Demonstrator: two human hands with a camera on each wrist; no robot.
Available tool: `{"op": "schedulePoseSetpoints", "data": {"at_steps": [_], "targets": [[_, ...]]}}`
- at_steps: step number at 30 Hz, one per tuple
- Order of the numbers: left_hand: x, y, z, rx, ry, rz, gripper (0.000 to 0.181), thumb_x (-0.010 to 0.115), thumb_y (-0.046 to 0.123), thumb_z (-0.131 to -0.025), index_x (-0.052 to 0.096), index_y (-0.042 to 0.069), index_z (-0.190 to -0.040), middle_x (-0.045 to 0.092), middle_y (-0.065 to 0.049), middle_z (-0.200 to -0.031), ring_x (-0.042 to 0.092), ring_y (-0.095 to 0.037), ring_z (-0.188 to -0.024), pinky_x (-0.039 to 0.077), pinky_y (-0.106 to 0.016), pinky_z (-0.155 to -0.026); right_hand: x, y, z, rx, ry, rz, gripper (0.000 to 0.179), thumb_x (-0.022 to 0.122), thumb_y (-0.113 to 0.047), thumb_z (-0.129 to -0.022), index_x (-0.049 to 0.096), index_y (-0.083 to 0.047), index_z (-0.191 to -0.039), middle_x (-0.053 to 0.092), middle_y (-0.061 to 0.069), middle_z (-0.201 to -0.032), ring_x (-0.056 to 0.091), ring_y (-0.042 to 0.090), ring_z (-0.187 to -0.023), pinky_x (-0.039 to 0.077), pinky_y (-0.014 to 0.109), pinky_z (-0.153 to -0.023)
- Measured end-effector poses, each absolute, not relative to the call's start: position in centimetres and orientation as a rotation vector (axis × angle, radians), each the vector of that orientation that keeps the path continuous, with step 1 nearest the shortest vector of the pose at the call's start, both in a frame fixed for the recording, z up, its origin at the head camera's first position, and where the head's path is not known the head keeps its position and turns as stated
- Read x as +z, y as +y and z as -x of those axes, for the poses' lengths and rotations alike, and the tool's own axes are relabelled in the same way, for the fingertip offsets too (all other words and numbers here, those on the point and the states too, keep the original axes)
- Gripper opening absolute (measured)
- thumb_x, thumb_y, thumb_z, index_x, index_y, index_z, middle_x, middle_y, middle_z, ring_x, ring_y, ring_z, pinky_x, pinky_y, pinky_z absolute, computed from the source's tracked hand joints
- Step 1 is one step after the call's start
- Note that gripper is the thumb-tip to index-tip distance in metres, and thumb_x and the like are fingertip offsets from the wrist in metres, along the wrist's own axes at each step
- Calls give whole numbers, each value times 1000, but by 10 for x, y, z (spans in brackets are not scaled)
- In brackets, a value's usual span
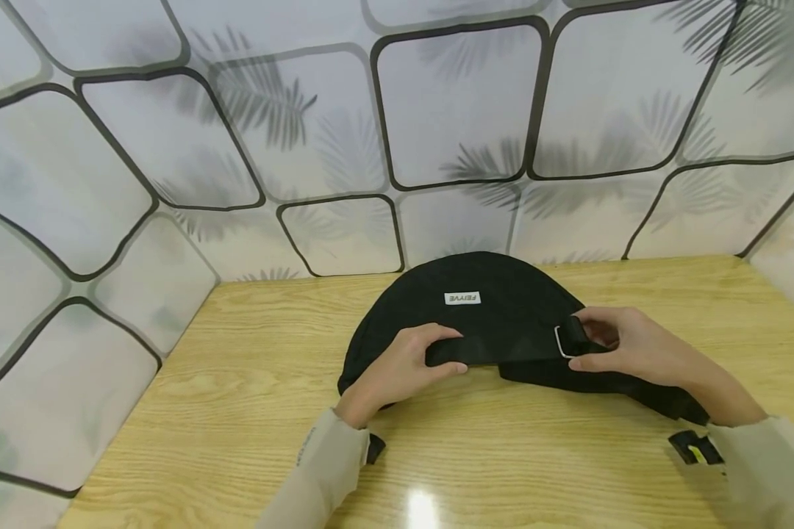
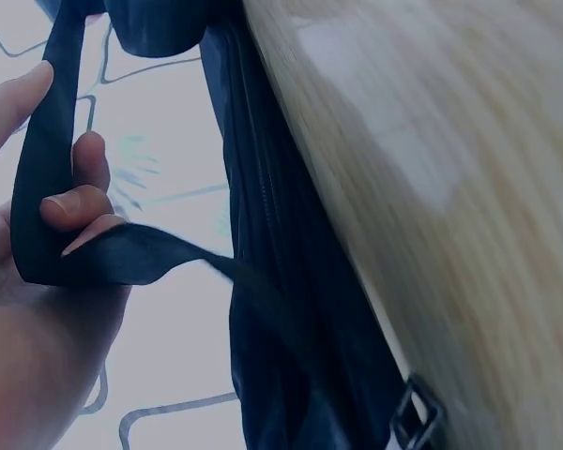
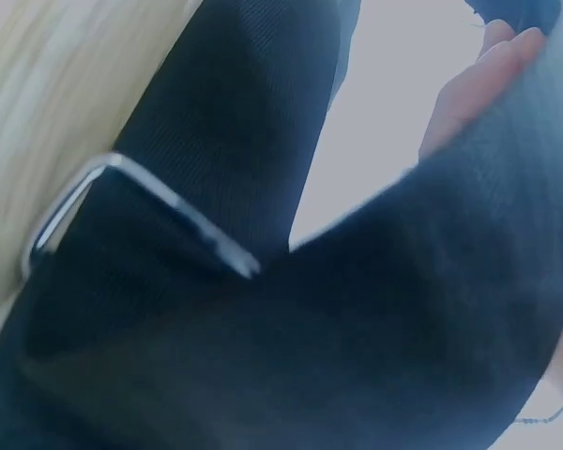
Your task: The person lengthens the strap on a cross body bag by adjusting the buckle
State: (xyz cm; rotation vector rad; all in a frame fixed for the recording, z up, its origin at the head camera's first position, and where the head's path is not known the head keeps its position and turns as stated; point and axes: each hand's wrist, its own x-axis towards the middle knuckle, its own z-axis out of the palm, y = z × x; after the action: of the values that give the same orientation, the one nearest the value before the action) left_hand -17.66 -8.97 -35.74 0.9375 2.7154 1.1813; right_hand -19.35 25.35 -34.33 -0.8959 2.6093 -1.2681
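A black half-moon sling bag [image 1: 397, 316] with a small white label [image 1: 462, 297] lies flat on the table. In front of it, my left hand [image 1: 397, 371] grips the black strap [image 1: 496, 351]; the left wrist view shows the strap bent across that hand's fingers [image 2: 80, 208]. My right hand [image 1: 645, 349] pinches the strap beside a metal ring [image 1: 559, 342], thumb in front and fingers behind. Between the hands the strap is stretched nearly level. Close up in the right wrist view, the webbing [image 3: 291, 366] passes the ring and hides part of the right hand.
A black buckle end [image 1: 375, 448] lies by the left sleeve. Another black clip [image 1: 696, 448] with a yellow mark sits next to the right sleeve. The wood-grain table [image 1: 238, 411] meets a patterned curtain [image 1: 463, 110] behind and at the left.
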Motion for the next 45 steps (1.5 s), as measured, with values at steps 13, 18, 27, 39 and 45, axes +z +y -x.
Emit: {"op": "schedulePoseSetpoints", "data": {"at_steps": [13, 18, 27, 39, 45], "targets": [[-354, -108, 173, 1184, 2677, -922, 41, 75, 20, -95, 65, 1, -130, 65, -9, -130, 58, -23, -123, 46, -39, -103, -350, 285, 191, -1141, 2696, 907, 41, 83, -6, -82, 65, -1, -118, 55, -3, -88, 52, 12, -72, 42, 26, -61], [-354, -108, 173, 1142, 2670, -918, 43, 75, 21, -95, 64, 0, -131, 64, -10, -131, 58, -24, -124, 45, -39, -104, -353, 284, 190, -1190, 2633, 922, 40, 81, -3, -84, 63, 3, -120, 58, -3, -86, 56, 12, -70, 44, 26, -61], [-355, -104, 175, 1105, 2678, -988, 44, 74, 22, -96, 63, 1, -133, 63, -10, -130, 58, -23, -122, 45, -38, -104, -349, 273, 186, -1183, 2673, 876, 44, 82, -8, -85, 62, 5, -122, 60, 2, -88, 57, 11, -73, 47, 25, -63], [-353, -63, 183, 1076, 2645, -1107, 46, 73, 20, -96, 60, 0, -136, 62, -10, -122, 60, -26, -108, 50, -35, -93, -342, 251, 185, -1255, 2653, 934, 43, 82, -9, -85, 63, 2, -122, 63, 1, -88, 60, 12, -73, 47, 27, -62], [-350, -35, 184, 1058, 2649, -1158, 49, 74, 25, -96, 60, 3, -137, 62, -7, -124, 60, -19, -108, 48, -24, -91, -343, 244, 187, -1234, 2655, 942, 46, 82, -10, -84, 63, 3, -123, 62, -1, -88, 58, 11, -73, 45, 27, -61]]}}
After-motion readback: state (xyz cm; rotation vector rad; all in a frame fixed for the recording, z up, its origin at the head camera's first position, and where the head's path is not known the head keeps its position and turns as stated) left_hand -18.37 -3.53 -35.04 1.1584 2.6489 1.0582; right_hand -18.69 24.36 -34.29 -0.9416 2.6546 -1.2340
